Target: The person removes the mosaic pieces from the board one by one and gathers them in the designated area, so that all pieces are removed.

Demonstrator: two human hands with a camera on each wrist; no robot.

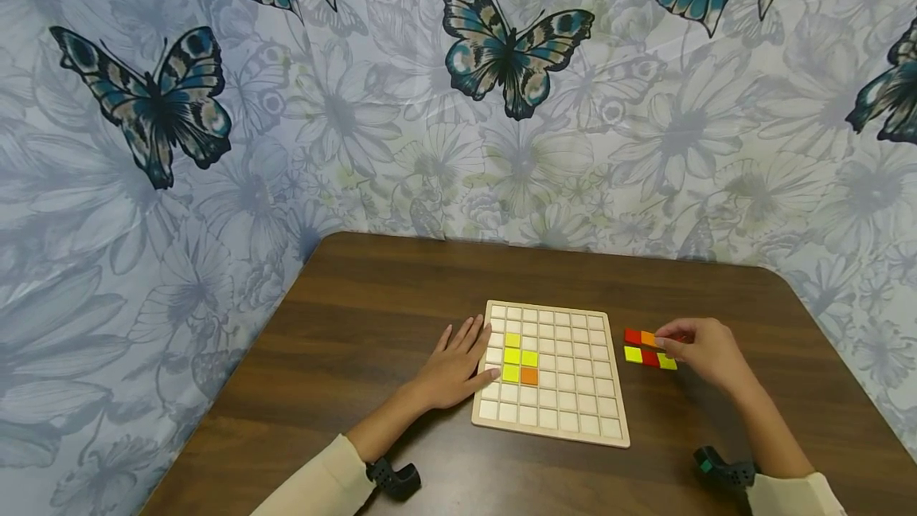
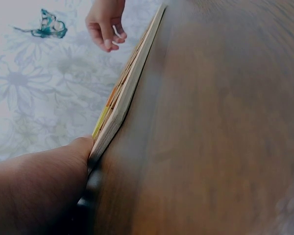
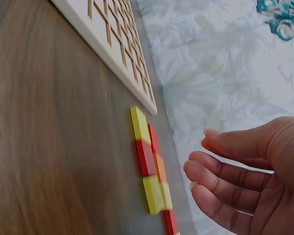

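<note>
A light wooden grid board [image 1: 552, 438] lies on the table, with several yellow tiles [image 1: 512, 356] and one orange tile [image 1: 528, 376] in its left columns. My left hand [image 1: 450, 365] rests along the board's left edge, fingers straight, thumb over the rim. Right of the board, my right hand [image 1: 705, 349] hovers over two rows of loose tiles, partly covering the back row. These include a red tile [image 1: 633, 337], an orange tile [image 1: 648, 338] and a yellow tile [image 1: 634, 354]. In the right wrist view, its thumb and bent fingers stand apart with nothing between them.
The brown wooden table [image 1: 387, 293] has rounded far corners and meets a wall covering [image 1: 344, 118] printed with flowers and butterflies. Black wrist devices, one left [image 1: 394, 479] and one right [image 1: 727, 470], sit below the wrists near the light sleeves.
</note>
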